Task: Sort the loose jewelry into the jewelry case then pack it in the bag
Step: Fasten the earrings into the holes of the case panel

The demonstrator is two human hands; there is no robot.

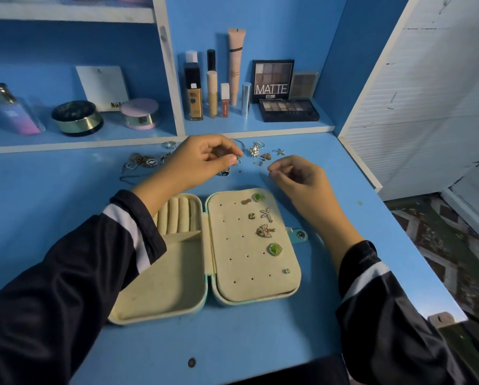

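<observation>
The cream jewelry case [182, 276] lies open on the blue desk. Its right panel [249, 270] has several earrings pinned in it, among them two green stones [275, 249] and a bow-shaped piece [264, 231]. Its left half holds ring rolls [177, 215] and an empty tray. Beyond the case, my left hand [202, 159] pinches a small earring [237, 159] between thumb and forefinger. My right hand [296, 176] hovers beside it with curled fingers, thumb and forefinger pinched on something tiny. Loose earrings [257, 152] and tangled chains [141, 162] lie by the shelf edge.
A dark ring [225, 172] lies just under my left hand. On the shelf behind stand makeup bottles [194, 90], eyeshadow palettes [288, 109], powder jars [77, 118] and a perfume bottle [10, 109]. The desk ends at a white wall panel [399, 107] on the right.
</observation>
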